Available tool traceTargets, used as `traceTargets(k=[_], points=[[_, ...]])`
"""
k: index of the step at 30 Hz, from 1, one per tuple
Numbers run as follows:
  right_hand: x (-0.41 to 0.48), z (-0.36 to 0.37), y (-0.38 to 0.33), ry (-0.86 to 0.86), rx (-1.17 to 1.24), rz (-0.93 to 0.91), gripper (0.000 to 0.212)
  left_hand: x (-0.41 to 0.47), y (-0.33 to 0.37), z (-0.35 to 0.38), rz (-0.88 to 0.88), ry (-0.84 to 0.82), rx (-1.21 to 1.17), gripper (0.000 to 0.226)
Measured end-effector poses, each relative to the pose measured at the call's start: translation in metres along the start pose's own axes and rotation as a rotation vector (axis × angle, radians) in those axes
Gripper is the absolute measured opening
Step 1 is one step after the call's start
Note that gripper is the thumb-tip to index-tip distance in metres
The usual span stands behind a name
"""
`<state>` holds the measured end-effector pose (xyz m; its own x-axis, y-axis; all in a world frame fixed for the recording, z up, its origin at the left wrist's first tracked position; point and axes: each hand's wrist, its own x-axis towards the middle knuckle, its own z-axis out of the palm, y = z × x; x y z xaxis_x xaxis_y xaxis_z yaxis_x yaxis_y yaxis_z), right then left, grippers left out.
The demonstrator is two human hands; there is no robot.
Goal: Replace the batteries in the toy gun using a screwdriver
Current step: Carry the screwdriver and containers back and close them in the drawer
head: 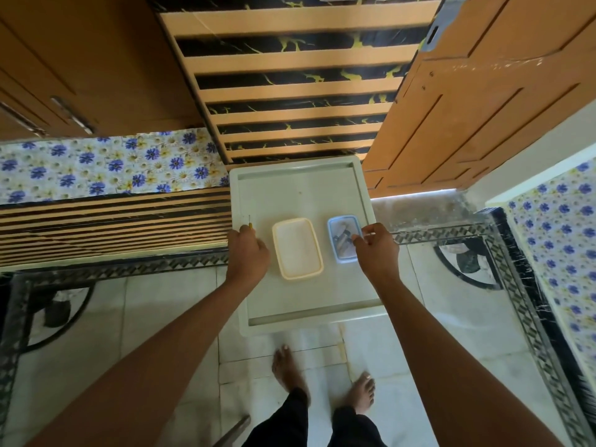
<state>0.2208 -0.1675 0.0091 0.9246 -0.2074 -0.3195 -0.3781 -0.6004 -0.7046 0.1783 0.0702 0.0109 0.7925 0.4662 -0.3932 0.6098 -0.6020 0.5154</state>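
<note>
A small white table [300, 191] stands in front of me. On it lie a cream rectangular box [297, 248] and, to its right, a blue-rimmed clear box [341, 233] with batteries and small parts inside. My left hand [246, 258] grips a thin screwdriver [249, 222] with a yellow handle, its tip pointing away at the table's left edge. My right hand [375, 246] reaches over the blue box, its fingertips pinched at the box's right rim. No toy gun shows in this view.
An orange door [483, 108] stands open at the right. Beds with floral sheets [96, 166] flank the table at left and at right [561, 240]. A striped panel [290, 75] rises behind the table. My bare feet [322, 379] stand on the tiled floor.
</note>
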Motion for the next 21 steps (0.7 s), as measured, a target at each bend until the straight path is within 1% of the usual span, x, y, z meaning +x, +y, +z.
traceTargets(k=[2, 4, 8, 11, 14, 17, 21], points=[[-0.004, 0.0, 0.002, 0.006, -0.006, -0.014, 0.03, 0.002, -0.001, 0.0, 0.049, 0.0, 0.064, 0.02], [-0.009, -0.001, 0.004, 0.024, -0.002, -0.015, 0.033, 0.004, 0.0, 0.001, 0.073, 0.006, 0.106, 0.018], [-0.026, -0.002, 0.014, 0.05, 0.035, -0.018, 0.036, 0.005, 0.005, 0.001, 0.095, 0.018, 0.224, 0.026], [-0.041, -0.004, 0.025, 0.087, 0.053, -0.029, 0.034, 0.006, 0.009, 0.002, 0.122, 0.029, 0.264, 0.031], [-0.059, -0.006, 0.036, 0.101, 0.049, -0.047, 0.033, 0.004, 0.01, 0.003, 0.128, 0.025, 0.264, 0.036], [-0.078, -0.009, 0.049, 0.129, 0.05, -0.124, 0.03, 0.001, 0.007, 0.002, 0.147, 0.027, 0.235, 0.035], [-0.099, -0.009, 0.067, 0.14, 0.072, -0.203, 0.019, -0.016, -0.006, 0.0, 0.195, 0.115, 0.167, 0.031]])
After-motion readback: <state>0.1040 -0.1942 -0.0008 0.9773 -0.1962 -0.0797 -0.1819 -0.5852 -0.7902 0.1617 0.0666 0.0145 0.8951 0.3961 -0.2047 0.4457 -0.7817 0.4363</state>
